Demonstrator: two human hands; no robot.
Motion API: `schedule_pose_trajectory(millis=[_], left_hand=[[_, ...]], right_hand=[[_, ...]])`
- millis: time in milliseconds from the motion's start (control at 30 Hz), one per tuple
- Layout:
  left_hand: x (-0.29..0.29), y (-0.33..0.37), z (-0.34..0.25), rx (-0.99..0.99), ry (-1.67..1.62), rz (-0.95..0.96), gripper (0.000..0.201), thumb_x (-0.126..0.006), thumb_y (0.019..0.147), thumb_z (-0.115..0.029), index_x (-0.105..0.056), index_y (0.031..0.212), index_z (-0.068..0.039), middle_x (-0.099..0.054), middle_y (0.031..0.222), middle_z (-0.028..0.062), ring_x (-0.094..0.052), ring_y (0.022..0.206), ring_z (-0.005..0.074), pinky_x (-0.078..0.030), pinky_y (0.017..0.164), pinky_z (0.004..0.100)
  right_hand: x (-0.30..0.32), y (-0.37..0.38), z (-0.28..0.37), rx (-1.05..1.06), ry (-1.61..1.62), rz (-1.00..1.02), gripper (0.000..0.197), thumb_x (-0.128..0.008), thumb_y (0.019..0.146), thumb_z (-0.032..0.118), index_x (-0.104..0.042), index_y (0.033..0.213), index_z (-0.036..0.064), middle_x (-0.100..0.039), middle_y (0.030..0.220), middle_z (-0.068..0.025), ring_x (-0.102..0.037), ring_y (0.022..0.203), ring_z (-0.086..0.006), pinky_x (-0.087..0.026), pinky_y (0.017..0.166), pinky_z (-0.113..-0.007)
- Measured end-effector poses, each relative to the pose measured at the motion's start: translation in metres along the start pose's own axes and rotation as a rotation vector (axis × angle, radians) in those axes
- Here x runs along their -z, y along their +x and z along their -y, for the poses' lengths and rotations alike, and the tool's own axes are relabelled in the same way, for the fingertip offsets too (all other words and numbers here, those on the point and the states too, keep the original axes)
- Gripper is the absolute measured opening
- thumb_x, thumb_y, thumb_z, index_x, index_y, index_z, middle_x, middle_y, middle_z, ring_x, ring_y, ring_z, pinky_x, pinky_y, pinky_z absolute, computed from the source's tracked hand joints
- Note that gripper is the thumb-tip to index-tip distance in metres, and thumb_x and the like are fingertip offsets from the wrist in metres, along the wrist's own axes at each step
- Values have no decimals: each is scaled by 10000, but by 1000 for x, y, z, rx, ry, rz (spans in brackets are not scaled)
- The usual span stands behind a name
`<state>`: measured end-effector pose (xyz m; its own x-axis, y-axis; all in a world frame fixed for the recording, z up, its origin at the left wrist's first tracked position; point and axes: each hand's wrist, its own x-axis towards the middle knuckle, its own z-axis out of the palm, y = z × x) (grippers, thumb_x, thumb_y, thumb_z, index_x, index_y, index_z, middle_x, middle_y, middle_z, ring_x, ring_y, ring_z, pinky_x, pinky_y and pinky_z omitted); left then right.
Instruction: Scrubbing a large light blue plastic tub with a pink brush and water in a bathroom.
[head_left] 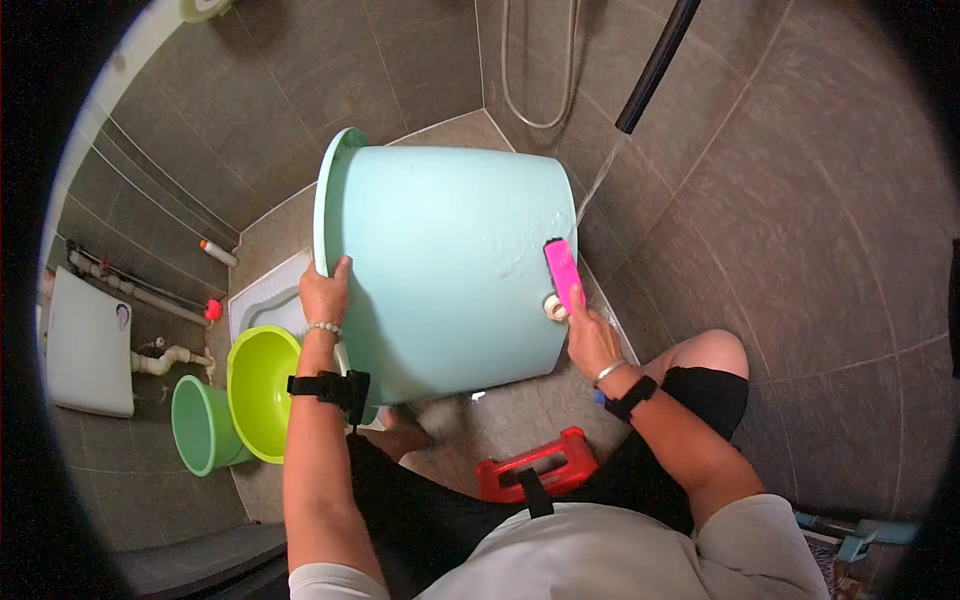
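Left hand [325, 290] clamped on the rim of a tilted pale-green plastic tub [450, 260]. Right hand [590, 340] gripping a pink scrub brush [562, 272], pressed against the tub's side.

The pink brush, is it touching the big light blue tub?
Touching. In the head view, the pink brush, held by the right hand, lies against the tub wall.

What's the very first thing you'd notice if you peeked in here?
A big pale turquoise bucket tipped on its side fills the middle. The left hand grips its rim, while the right hand presses a bright pink brush against its outer wall. Lower left, a lime green basin sits beside a small green bucket.
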<state>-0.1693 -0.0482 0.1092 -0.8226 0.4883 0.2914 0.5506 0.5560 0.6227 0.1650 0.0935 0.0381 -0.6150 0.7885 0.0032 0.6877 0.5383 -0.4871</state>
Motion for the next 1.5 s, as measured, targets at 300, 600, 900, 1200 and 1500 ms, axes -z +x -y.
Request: schedule_pose_trajectory(millis=[300, 600, 900, 1200, 1500], left_hand=[[-10, -1, -10, 5, -56, 36, 322, -613, 720, -273, -570, 834, 25, -593, 717, 190, -577, 661, 322, -446, 607, 363], [0, 0, 1, 11, 9, 15, 325, -617, 709, -279, -570, 843, 13, -590, 731, 198, -574, 684, 340, -447, 613, 375], [-6, -5, -7, -6, -70, -19, 330, -626, 679, -262, -557, 834, 20, -583, 702, 196, -566, 652, 337, -450, 614, 380], [3, -19, -109, -112, -454, 292, 318, -544, 613, -106, -497, 897, 29, -554, 698, 130, -540, 645, 204, -436, 609, 311], [-39, -68, -161, -187, -561, 513, 387, -519, 599, -50, -445, 962, 63, -537, 761, 98, -515, 674, 163, -430, 610, 278]], right_hand=[[68, 115, -25, 19, -136, -129, 480, -392, 782, 101, -267, 1243, 61, -545, 772, -272, -544, 720, -402, -433, 617, -481], [-9, -32, -25, 40, -104, -4, 521, -418, 815, 135, -199, 1281, 54, -543, 722, -240, -531, 661, -400, -419, 658, -480], [14, -25, -10, -28, 39, 22, 545, -426, 807, 119, -182, 1285, 19, -547, 757, -251, -535, 702, -395, -401, 730, -486], [28, -7, -32, -327, 102, -120, 544, -420, 800, 108, -187, 1286, 35, -550, 821, -269, -540, 774, -388, -421, 661, -444], [-4, 13, -86, -566, 404, -112, 773, -482, 721, 114, 24, 1292, -15, -552, 877, -269, -546, 824, -378, -424, 726, -385]])
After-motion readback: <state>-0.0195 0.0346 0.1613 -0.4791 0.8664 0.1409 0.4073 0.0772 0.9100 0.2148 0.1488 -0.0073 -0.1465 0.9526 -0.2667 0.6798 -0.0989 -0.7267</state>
